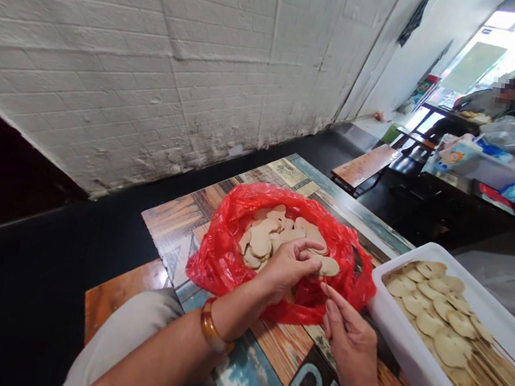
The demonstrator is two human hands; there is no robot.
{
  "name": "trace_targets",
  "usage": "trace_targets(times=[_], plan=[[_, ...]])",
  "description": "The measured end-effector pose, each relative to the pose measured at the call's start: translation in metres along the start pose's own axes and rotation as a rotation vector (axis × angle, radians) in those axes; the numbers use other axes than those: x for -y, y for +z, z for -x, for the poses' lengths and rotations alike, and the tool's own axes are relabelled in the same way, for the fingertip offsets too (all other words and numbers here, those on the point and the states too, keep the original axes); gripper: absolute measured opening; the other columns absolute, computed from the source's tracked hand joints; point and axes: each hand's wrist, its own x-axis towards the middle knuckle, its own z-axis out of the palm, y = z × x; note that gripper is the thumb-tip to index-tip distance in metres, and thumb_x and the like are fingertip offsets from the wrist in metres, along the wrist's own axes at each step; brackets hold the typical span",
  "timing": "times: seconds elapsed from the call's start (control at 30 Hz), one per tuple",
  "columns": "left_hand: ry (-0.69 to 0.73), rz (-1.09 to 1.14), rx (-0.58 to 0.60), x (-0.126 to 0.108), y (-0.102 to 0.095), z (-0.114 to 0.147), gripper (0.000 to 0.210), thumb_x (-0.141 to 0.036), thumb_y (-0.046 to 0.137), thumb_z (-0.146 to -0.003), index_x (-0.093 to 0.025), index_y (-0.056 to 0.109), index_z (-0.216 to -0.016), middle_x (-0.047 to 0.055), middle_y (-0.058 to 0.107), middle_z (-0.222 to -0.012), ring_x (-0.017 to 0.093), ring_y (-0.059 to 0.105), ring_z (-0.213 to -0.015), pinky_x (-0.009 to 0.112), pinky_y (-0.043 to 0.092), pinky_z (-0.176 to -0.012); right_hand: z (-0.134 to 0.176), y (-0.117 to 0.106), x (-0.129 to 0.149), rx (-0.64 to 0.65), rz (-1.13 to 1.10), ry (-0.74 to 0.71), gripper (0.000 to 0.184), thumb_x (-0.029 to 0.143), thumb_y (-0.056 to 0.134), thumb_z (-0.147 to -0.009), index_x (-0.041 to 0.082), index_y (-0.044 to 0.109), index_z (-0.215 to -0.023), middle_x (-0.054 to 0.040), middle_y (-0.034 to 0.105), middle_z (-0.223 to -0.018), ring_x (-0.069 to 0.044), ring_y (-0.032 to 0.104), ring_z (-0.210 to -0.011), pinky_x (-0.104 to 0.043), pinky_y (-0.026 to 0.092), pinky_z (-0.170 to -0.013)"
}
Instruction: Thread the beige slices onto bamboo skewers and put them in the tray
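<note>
My left hand (289, 264) pinches a pale oval food slice (329, 267) over the front of an opened red plastic bag (217, 248). Inside the bag lies a heap of similar loose slices (261, 241); their exact kind is unclear. Just right of it, my right hand (350, 340) has its fingers closed on a thin skewer (324, 281), whose tip is close to the held slice. Whether the tip has entered the slice, I cannot tell. To the right, a white plastic tub (429, 248) holds many skewered slices (451, 345), with their sticks towards me.
Bag and tub stand on a patterned wooden table (173, 210). A white brick-patterned wall (209, 58) runs along the left. Beyond are a wooden bench (367, 164), a table loaded with plastic packages (507, 151), and a person (484, 100) seated farther back.
</note>
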Motion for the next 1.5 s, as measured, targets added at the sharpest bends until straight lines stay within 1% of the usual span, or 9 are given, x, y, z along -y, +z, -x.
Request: trace_targets(times=[0.17, 0.43, 0.73, 0.83, 0.93, 1.1, 1.2, 1.3, 1.5], plan=[[-0.007, -0.001, 0.001, 0.000, 0.002, 0.001, 0.039, -0.026, 0.071, -0.062, -0.013, 0.060, -0.096, -0.004, 0.055, -0.059, 0.006, 0.051, -0.051, 0.020, 0.040, -0.056, 0.000, 0.000, -0.003, -0.030, 0.014, -0.010, 0.041, 0.038, 0.053, -0.083, 0.014, 0.064, -0.114, 0.0007, 0.054, -0.057, -0.011, 0.044, -0.047, -0.023, 0.041, -0.046], [0.059, -0.083, -0.003, 0.003, 0.003, 0.000, 0.035, -0.022, 0.066, -0.064, -0.014, 0.059, -0.098, -0.004, 0.055, -0.061, 0.008, 0.053, -0.056, 0.020, 0.041, -0.058, 0.000, 0.003, 0.002, -0.045, 0.002, -0.003, 0.040, 0.039, 0.053, -0.083, 0.013, 0.063, -0.111, 0.0036, 0.050, -0.052, -0.010, 0.045, -0.045, -0.022, 0.040, -0.044], [0.096, -0.173, -0.002, 0.002, 0.006, 0.002, 0.033, -0.022, 0.064, -0.067, -0.013, 0.060, -0.099, -0.003, 0.056, -0.062, 0.008, 0.052, -0.056, 0.020, 0.041, -0.058, -0.001, 0.007, 0.006, -0.048, -0.067, 0.023, 0.037, 0.039, 0.053, -0.084, 0.013, 0.061, -0.108, 0.0059, 0.045, -0.050, -0.009, 0.041, -0.044, -0.020, 0.036, -0.042], [0.076, -0.147, -0.018, 0.001, 0.007, 0.003, 0.034, -0.023, 0.065, -0.066, -0.013, 0.060, -0.098, -0.002, 0.058, -0.063, 0.009, 0.053, -0.058, 0.020, 0.041, -0.058, -0.001, 0.008, 0.005, -0.051, -0.071, 0.024, 0.037, 0.040, 0.052, -0.084, 0.013, 0.061, -0.109, 0.0055, 0.046, -0.052, -0.009, 0.041, -0.045, -0.020, 0.036, -0.043], [0.031, -0.094, -0.020, 0.000, 0.006, 0.001, 0.035, -0.028, 0.067, -0.066, -0.013, 0.061, -0.097, 0.002, 0.062, -0.070, 0.010, 0.056, -0.061, 0.021, 0.041, -0.059, -0.002, 0.007, 0.005, -0.046, -0.055, 0.012, 0.038, 0.040, 0.052, -0.084, 0.013, 0.061, -0.109, 0.0047, 0.048, -0.053, -0.010, 0.043, -0.046, -0.021, 0.038, -0.045], [-0.017, -0.103, -0.016, -0.001, 0.002, -0.001, 0.038, -0.034, 0.069, -0.066, -0.011, 0.064, -0.096, 0.006, 0.065, -0.081, 0.012, 0.056, -0.068, 0.021, 0.039, -0.058, -0.001, 0.006, 0.004, -0.026, -0.068, 0.012, 0.039, 0.041, 0.052, -0.084, 0.013, 0.061, -0.109, 0.0048, 0.049, -0.053, -0.010, 0.044, -0.046, -0.021, 0.038, -0.046], [-0.054, -0.097, 0.034, -0.003, 0.001, 0.001, 0.036, -0.037, 0.068, -0.068, -0.011, 0.065, -0.093, 0.006, 0.064, -0.077, 0.010, 0.054, -0.062, 0.021, 0.038, -0.057, -0.001, 0.007, 0.006, -0.032, -0.084, 0.025, 0.039, 0.041, 0.052, -0.084, 0.013, 0.061, -0.110, 0.0051, 0.048, -0.052, -0.009, 0.043, -0.046, -0.020, 0.037, -0.045], [-0.052, -0.096, 0.093, -0.004, 0.001, 0.003, 0.033, -0.039, 0.066, -0.071, -0.010, 0.065, -0.085, 0.004, 0.062, -0.069, 0.010, 0.052, -0.059, 0.022, 0.036, -0.057, -0.002, 0.008, 0.006, -0.032, -0.098, 0.024, 0.039, 0.041, 0.053, -0.083, 0.013, 0.061, -0.109, 0.0048, 0.049, -0.053, -0.009, 0.042, -0.046, -0.020, 0.037, -0.044], [0.013, -0.123, 0.021, -0.002, 0.002, 0.003, 0.026, -0.036, 0.069, -0.066, -0.011, 0.062, -0.069, -0.001, 0.053, -0.059, 0.007, 0.043, -0.054, 0.020, 0.032, -0.055, -0.001, 0.008, 0.008, -0.008, -0.086, 0.032, 0.041, 0.043, 0.052, -0.084, 0.013, 0.061, -0.110, 0.0059, 0.045, -0.051, -0.009, 0.042, -0.046, -0.020, 0.036, -0.045]])
